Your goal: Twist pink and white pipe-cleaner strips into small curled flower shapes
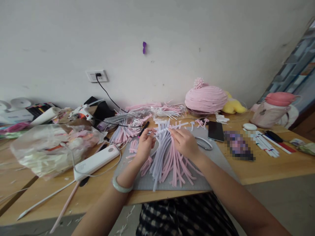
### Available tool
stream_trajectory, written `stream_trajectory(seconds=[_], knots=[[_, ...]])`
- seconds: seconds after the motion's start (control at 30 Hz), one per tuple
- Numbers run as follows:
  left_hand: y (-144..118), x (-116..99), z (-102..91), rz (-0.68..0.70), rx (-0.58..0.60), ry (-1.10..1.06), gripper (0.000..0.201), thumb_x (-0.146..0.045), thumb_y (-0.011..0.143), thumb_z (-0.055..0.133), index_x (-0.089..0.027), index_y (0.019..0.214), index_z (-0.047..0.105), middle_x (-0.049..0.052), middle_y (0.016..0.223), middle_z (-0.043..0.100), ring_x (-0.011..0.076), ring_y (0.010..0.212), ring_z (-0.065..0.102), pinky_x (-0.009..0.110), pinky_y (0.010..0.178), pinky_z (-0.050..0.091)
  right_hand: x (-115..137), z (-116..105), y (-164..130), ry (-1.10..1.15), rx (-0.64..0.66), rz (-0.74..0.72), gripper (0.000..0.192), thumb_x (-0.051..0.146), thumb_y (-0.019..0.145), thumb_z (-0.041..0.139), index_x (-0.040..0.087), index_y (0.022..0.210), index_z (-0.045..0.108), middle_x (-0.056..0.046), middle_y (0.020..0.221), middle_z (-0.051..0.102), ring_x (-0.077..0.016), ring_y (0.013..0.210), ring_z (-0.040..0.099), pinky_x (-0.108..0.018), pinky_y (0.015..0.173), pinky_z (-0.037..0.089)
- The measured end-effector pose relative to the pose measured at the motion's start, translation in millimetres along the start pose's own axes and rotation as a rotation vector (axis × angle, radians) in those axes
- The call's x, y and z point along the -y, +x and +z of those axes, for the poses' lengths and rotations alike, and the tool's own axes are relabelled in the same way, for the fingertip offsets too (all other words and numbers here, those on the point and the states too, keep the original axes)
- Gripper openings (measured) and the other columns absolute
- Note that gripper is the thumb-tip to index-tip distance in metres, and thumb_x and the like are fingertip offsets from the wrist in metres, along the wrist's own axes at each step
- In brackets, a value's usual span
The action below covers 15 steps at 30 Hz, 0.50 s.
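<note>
A row of lavender pipe cleaners (158, 157) and a row of pink pipe cleaners (178, 167) hang side by side, fanned out over the grey mat (219, 164). A pale pipe cleaner seems to run across their upper ends. My left hand (146, 144) pinches that crosswise piece at the left end. My right hand (184, 142) is closed at the top of the pink row, its fingertips pressed on the strands; the exact grip is partly hidden. Small pink bundles (146, 165) lie beside my left wrist.
At left are a clear plastic bag (56, 147), a white power strip (95, 162) and a glue gun (83, 113). More pipe cleaners (125, 134) lie behind. A pink yarn-like dome (206, 98), a phone (216, 131), markers (267, 144) and a pink-lidded jug (270, 109) stand or lie right.
</note>
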<state>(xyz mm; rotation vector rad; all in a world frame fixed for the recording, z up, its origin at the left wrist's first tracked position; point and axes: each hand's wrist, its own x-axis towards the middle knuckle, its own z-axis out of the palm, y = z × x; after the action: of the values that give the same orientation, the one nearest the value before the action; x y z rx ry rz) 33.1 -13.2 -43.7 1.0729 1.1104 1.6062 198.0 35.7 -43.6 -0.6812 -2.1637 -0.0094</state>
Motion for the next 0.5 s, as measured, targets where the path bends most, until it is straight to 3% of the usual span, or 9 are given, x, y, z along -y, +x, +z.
stream_trajectory(seconds=[0.13,0.27,0.37,0.5], knots=[[-3.4,-3.5,0.6,-0.049,0.068,-0.192,0.020,-0.031,0.072,0.056,-0.021,0.081,0.042,-0.013,0.045,0.017,0.0024,0.034,0.012,0.013,0.036,0.010,-2.4,11.1,0.7,0.264,0.015,0.175,0.022,0.019,0.082,0.048,0.017,0.092,0.068,-0.008,0.083,0.068,-0.0183,0.077,0.060,-0.030,0.072,0.045],[-2.8,-6.8,-4.5,-0.215,0.335,-0.260,0.021,-0.031,0.072,0.058,-0.020,0.083,0.045,-0.013,0.044,0.016,0.0021,0.035,0.006,0.013,0.034,0.007,-16.8,10.2,6.5,0.591,0.248,0.422,0.019,0.025,0.077,0.053,0.016,0.078,0.070,-0.003,0.068,0.067,-0.0119,0.052,0.054,-0.024,0.053,0.043],[2.3,-9.8,-15.3,-0.348,0.531,-0.183,0.021,-0.031,0.071,0.059,-0.017,0.082,0.049,-0.013,0.043,0.017,0.0018,0.035,0.006,0.013,0.033,0.007,-32.7,1.4,9.9,0.675,0.367,0.415,0.019,0.026,0.074,0.055,0.015,0.075,0.070,-0.003,0.068,0.067,-0.0128,0.059,0.057,-0.022,0.055,0.042],[9.1,-17.9,-31.8,-0.398,0.632,0.044,0.020,-0.032,0.070,0.061,-0.013,0.076,0.055,-0.011,0.041,0.021,0.0015,0.035,0.011,0.014,0.034,0.007,-42.5,-11.5,12.6,0.688,0.503,0.335,0.015,0.024,0.069,0.061,0.016,0.075,0.071,-0.004,0.075,0.069,-0.0152,0.069,0.060,-0.023,0.063,0.042]])
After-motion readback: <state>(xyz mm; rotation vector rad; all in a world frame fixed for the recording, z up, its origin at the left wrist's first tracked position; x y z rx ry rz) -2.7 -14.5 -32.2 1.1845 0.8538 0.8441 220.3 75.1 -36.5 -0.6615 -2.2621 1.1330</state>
